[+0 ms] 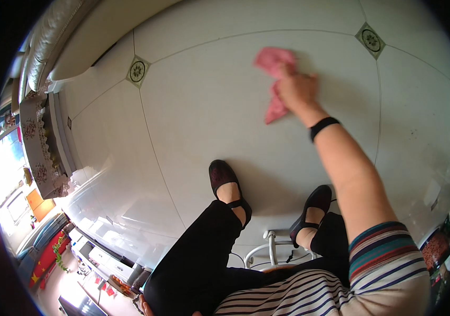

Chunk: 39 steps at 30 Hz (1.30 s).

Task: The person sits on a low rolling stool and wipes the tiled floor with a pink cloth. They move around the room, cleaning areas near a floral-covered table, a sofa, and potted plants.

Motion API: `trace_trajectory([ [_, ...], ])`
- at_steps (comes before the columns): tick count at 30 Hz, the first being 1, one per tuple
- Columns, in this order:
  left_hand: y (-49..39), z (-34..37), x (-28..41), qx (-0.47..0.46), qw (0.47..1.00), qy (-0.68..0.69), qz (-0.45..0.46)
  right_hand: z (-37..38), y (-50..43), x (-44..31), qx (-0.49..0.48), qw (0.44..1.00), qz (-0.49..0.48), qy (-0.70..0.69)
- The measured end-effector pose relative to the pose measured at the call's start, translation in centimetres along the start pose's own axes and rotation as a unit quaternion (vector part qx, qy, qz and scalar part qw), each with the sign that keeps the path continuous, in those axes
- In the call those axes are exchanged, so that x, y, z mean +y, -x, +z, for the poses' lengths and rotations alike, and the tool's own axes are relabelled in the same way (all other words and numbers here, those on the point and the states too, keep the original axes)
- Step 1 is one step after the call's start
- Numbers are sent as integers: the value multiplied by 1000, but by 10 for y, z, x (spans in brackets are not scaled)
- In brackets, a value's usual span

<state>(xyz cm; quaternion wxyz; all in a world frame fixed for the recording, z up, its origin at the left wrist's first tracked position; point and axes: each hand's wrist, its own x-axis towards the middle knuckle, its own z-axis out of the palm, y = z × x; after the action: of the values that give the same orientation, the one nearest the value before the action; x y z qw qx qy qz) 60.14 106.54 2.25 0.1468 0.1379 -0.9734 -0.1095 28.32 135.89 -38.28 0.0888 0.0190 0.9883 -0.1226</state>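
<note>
A pink cloth lies crumpled on the glossy pale tile floor. My right hand grips it from above, at arm's length, with the fingers slightly blurred. One end of the cloth spreads beyond my fingertips, and another end trails out beside the palm toward me. Only a few fingers of my left hand show at the bottom edge, against my black trouser leg; the rest of that hand is hidden.
My dark shoes rest on the tiles, with a white-legged stool under me. At upper left stands a cream leather sofa. Below it is a table with a floral cloth. A white cabinet stands at lower left, and assorted goods crowd the right edge.
</note>
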Motion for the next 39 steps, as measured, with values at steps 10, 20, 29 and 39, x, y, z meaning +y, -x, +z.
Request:
trace_trajectory([
  [10,-6,0,-9,-18,999,-32,5,-110,62,268,173,929,327,-22],
  [20,9,0,-18,20,999,-36,25,-36,43,-66,161,912,-159,-342],
  [29,7,8,-10,61,997,-18,-49,32,81,-230,-154,919,-359,57],
  [39,4,2,-23,34,999,-27,9,-14,-66,-78,38,990,66,-123],
])
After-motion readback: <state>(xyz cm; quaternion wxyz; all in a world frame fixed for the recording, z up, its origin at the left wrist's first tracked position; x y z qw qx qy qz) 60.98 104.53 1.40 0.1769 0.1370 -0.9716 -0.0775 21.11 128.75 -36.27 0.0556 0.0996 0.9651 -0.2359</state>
